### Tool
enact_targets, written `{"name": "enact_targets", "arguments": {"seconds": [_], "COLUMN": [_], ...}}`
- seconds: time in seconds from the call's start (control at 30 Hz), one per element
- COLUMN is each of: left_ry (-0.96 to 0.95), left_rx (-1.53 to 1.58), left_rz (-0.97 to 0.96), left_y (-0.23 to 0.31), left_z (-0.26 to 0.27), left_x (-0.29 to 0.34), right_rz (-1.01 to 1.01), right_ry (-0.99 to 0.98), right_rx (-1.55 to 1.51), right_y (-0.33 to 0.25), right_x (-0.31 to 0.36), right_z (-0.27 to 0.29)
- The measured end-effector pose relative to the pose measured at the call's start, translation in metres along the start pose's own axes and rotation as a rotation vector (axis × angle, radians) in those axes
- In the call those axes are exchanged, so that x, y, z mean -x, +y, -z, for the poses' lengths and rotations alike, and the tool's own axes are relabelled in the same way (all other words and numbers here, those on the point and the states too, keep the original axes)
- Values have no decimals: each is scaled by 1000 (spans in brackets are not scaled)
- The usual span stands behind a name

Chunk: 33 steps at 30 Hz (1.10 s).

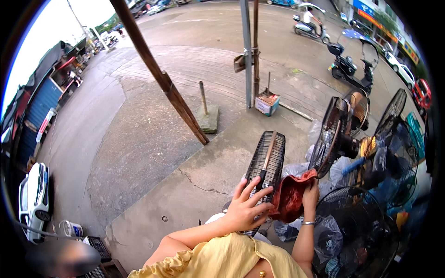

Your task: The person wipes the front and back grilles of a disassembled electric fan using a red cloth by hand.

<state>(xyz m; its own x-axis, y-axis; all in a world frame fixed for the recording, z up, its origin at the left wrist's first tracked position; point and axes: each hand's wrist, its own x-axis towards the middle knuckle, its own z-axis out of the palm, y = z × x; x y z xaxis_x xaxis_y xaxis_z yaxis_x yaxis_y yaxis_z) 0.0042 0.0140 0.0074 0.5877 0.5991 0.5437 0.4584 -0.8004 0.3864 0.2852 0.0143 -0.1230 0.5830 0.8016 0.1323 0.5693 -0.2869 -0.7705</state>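
My left hand, fingers spread, lies over the near part of a black wire grille. Along the grille runs a long thin tan strip with a dark, handle-like lower end; it reaches down to my left fingers. My right hand is closed on the rim of a red, bag-like piece with an open, hollow middle and a wrinkled inside. Its exact kind I cannot make out. The red piece sits just right of the left hand, beside the grille.
Black fans and clear plastic bags crowd the right. A wooden post leans ahead, and a metal pole stands beside a box. Scooters are on the road; a white car is at left.
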Motion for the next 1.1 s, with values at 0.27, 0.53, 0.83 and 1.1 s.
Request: {"name": "enact_targets", "arguments": {"seconds": [0.27, 0.53, 0.83, 1.1], "left_ry": [-5, 7, 15, -23], "left_rx": [33, 49, 53, 28], "left_rz": [31, 13, 3, 17], "left_y": [1, 4, 1, 6], "left_z": [2, 0, 0, 1], "left_x": [14, 11, 15, 9], "right_rz": [428, 126, 99, 331], "right_ry": [-97, -120, -259, -299], "right_rx": [304, 251, 296, 329], "right_y": [-14, -10, -6, -35], "right_x": [35, 23, 8, 9], "right_z": [-36, -18, -10, -31]}}
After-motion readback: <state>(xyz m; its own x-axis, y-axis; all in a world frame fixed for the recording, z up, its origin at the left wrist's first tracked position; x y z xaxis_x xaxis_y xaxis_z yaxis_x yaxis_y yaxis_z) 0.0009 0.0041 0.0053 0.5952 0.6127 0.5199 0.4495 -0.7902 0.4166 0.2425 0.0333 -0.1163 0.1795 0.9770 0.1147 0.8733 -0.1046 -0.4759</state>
